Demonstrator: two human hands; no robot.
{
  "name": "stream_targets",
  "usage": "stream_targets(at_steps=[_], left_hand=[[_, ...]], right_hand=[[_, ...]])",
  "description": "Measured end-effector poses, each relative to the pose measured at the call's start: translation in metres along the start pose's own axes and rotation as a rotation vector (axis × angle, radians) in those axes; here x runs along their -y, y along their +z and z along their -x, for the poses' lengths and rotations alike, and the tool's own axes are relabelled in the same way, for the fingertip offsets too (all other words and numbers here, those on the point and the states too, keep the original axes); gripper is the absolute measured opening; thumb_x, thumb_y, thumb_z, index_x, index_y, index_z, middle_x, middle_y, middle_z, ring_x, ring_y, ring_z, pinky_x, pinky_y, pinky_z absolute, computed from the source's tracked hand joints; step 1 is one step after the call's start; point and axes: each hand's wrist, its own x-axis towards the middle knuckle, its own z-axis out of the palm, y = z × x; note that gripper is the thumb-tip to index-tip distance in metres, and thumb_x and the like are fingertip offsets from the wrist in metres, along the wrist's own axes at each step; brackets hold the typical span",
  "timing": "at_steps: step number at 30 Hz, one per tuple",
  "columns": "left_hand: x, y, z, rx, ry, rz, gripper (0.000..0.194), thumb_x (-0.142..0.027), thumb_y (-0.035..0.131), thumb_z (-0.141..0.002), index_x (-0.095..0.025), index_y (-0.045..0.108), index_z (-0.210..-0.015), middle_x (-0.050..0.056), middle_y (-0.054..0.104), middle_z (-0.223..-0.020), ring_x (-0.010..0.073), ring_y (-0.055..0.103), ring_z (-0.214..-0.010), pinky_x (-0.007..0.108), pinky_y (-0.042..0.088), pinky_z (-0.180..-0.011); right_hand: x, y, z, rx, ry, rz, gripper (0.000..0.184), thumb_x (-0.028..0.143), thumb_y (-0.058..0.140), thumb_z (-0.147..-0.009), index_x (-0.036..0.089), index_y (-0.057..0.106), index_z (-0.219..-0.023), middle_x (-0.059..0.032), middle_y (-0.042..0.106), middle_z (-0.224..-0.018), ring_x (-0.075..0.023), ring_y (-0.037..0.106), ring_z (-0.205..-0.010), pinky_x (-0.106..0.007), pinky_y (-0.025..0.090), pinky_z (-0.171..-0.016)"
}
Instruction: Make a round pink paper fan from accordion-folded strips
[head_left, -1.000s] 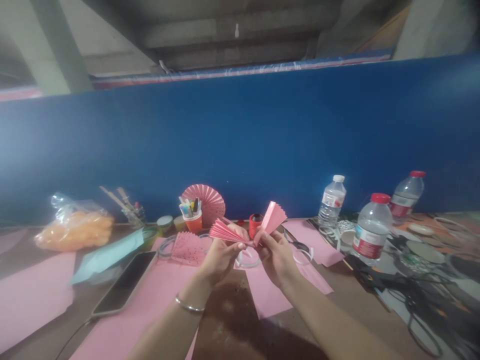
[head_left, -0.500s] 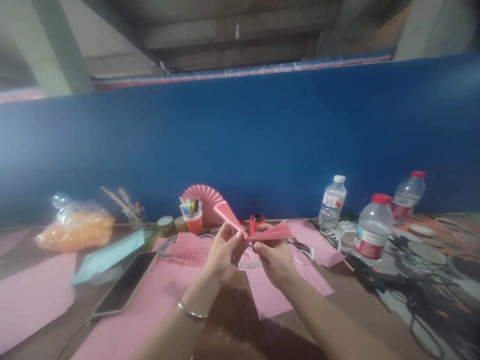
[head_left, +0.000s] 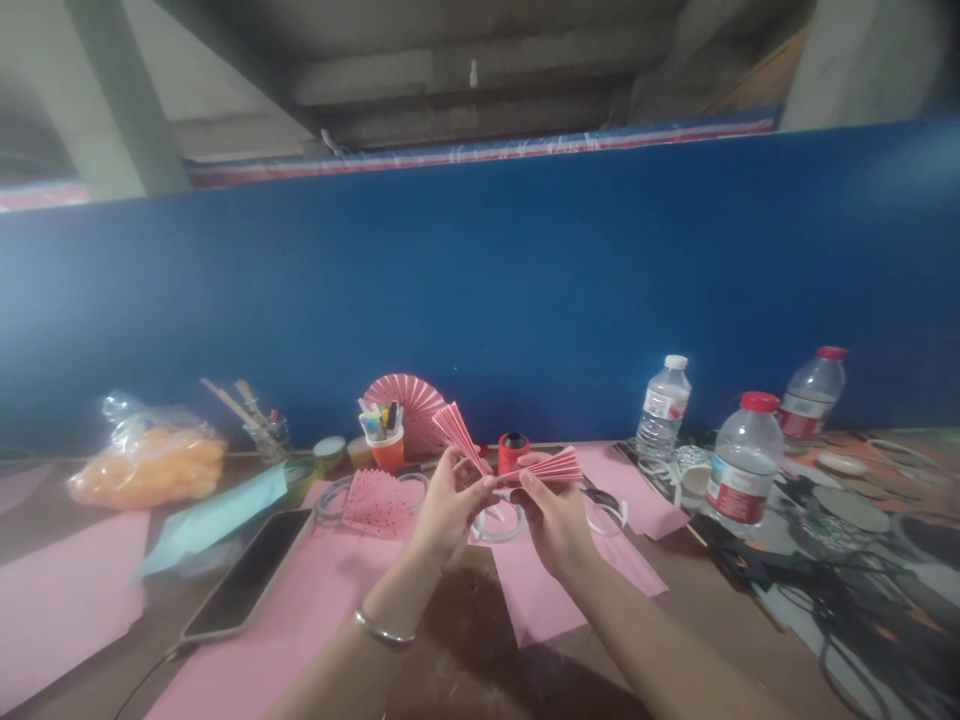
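A pleated pink paper fan (head_left: 551,467) is held above the table between both my hands, bent at its middle so its two pleated ends spread out left and right. My left hand (head_left: 450,505) pinches it near the middle, below the upright left end. With thumb and fingers closed, my right hand (head_left: 553,520) grips the other half, which points right. Just behind the hands stands a red spool-like object (head_left: 513,452). Rolls of clear tape (head_left: 501,520) lie beneath the hands on the table.
Pink sheets (head_left: 540,590) cover parts of the table (head_left: 465,640). To the left are a phone (head_left: 251,570), a bag of orange stuff (head_left: 150,465) and a pen cup (head_left: 386,447) before an opened pink fan (head_left: 409,400). Bottles (head_left: 742,465) and cables stand right.
The pleated ends have tilted slightly, showing more of their folded edges. My fingers have shifted a little on the paper; the left thumb now lies flatter toward the middle.
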Motion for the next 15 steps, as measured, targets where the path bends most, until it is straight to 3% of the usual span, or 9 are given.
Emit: stream_targets(at_steps=[3, 8, 15], left_hand=[[0.001, -0.004, -0.004, -0.043, 0.083, -0.104, 0.032, -0.020, 0.066, -0.067, -0.020, 0.047, -0.093, 0.000, 0.057, -0.087, 0.0119, 0.057, -0.077, 0.024, 0.047, -0.068], [-0.006, -0.020, -0.012, -0.156, 0.260, -0.406, 0.031, -0.021, 0.065, -0.068, -0.018, 0.047, -0.093, 0.001, 0.058, -0.082, 0.0130, 0.057, -0.077, 0.027, 0.045, -0.074], [-0.015, -0.025, -0.013, -0.112, 0.320, -0.555, 0.028, -0.021, 0.063, -0.069, -0.018, 0.048, -0.092, 0.000, 0.057, -0.077, 0.0135, 0.057, -0.074, 0.028, 0.045, -0.073]], right_hand=[[0.002, -0.003, -0.003, 0.023, -0.045, 0.036, 0.024, 0.025, 0.063, -0.071, 0.019, 0.054, -0.093, -0.0034, 0.063, -0.084, -0.0174, 0.060, -0.074, -0.030, 0.047, -0.065], [0.007, -0.023, -0.020, -0.100, -0.239, 0.182, 0.040, 0.024, 0.065, -0.070, 0.026, 0.049, -0.106, -0.0010, 0.058, -0.092, -0.0149, 0.058, -0.079, -0.031, 0.048, -0.070], [0.008, -0.042, -0.033, -0.091, -0.351, 0.541, 0.030, 0.029, 0.065, -0.069, 0.022, 0.059, -0.098, -0.0035, 0.059, -0.086, -0.0171, 0.057, -0.077, -0.033, 0.048, -0.070]])
